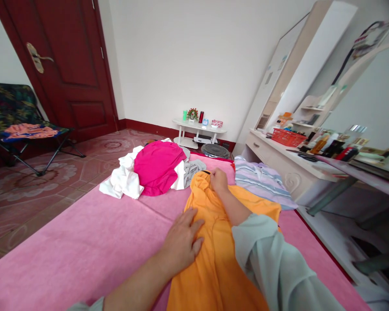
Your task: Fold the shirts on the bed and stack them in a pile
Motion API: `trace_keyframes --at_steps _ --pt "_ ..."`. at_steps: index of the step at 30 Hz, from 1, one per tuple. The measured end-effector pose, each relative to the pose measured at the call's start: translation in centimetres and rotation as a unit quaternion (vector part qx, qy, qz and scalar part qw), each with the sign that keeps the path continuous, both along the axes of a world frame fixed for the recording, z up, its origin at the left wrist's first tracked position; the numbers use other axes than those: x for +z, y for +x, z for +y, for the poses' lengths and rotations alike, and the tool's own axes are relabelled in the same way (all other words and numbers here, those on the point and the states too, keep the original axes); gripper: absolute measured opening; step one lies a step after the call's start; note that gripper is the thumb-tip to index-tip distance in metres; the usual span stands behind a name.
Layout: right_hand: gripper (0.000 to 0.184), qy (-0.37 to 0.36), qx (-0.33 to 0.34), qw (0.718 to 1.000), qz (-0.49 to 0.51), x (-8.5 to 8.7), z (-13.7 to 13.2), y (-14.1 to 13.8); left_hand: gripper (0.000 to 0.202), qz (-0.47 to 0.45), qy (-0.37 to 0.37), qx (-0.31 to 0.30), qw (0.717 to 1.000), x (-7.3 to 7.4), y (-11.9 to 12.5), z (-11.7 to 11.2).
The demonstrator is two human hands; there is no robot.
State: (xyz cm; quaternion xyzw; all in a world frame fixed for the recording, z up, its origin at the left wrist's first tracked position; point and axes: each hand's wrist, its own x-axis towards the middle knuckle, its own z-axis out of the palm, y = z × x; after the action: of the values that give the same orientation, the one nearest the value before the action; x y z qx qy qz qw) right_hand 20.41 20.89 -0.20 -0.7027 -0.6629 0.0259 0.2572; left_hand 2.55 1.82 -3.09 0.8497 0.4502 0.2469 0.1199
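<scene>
An orange garment (218, 246) lies stretched out on the pink bedspread (94, 246), its near end running out of the bottom of the view. My left hand (184, 237) rests on its left edge with the fingers spread. Farther up, my right hand (218, 179) is closed on the garment near its collar, where a small dark label shows. One part of the garment fans out to the right beneath my right forearm. Beyond my hands lies a heap with a magenta garment (160, 166), a white garment (123, 179) and grey cloth (194, 169).
To the right, a striped pillow (262, 179) lies by a white dresser (272, 155) holding a red basket (288, 137) and several bottles. A low white stand (199, 126) is against the far wall. At left is a folding chair (26, 134) near the red door (58, 65).
</scene>
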Motion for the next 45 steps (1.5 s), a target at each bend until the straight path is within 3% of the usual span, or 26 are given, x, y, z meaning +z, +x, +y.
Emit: trace_keyframes --at_steps 3,7,11,15,18,21,26,30,34,39,42,45 --pt "0.023 0.008 -0.034 0.999 0.009 0.3 -0.3 1.0 0.048 0.017 0.002 -0.004 1.0 -0.2 0.0 0.2" --pt "0.022 0.009 -0.03 0.999 0.027 0.9 -1.2 0.9 0.047 0.024 0.003 -0.003 1.0 -0.1 0.0 0.1" --pt "0.026 -0.041 0.047 0.997 0.055 1.2 -1.5 0.3 0.048 0.018 0.002 -0.005 1.0 0.1 0.0 0.0" --pt "0.013 -0.08 0.112 0.988 0.074 0.8 -1.0 0.1 0.047 0.015 -0.003 -0.005 1.0 0.2 0.0 0.0" --pt "0.017 -0.063 0.085 0.991 0.082 0.6 -0.2 0.4 0.047 0.016 -0.008 -0.007 1.0 0.3 0.0 -0.1" --pt "0.026 -0.024 0.017 0.996 0.08 0.4 0.3 0.9 0.048 0.012 -0.014 -0.006 1.0 0.4 -0.1 0.0" --pt "0.026 0.004 -0.064 0.996 0.06 -0.4 0.0 1.0 0.049 0.015 -0.02 -0.008 1.0 0.3 -0.1 0.1" --pt "0.027 -0.031 -0.056 0.997 0.05 0.0 -0.4 1.8 0.049 0.016 -0.018 -0.01 1.0 0.2 -0.2 0.2" --pt "0.039 -0.088 -0.049 0.994 0.036 1.1 -1.1 4.5 0.048 0.02 -0.022 -0.018 0.999 0.3 -0.3 0.3" --pt "0.041 -0.157 0.025 0.986 0.055 0.5 -3.5 7.0 0.048 0.028 -0.019 -0.02 0.999 0.2 -0.2 0.2" --pt "0.031 -0.124 0.04 0.988 0.077 -0.5 -4.8 7.2 0.048 0.033 -0.014 -0.023 0.999 0.1 -0.2 0.3" --pt "0.026 -0.057 -0.002 0.995 0.085 -1.0 -5.7 7.7 0.047 0.035 -0.007 -0.025 0.999 0.1 -0.2 0.4"
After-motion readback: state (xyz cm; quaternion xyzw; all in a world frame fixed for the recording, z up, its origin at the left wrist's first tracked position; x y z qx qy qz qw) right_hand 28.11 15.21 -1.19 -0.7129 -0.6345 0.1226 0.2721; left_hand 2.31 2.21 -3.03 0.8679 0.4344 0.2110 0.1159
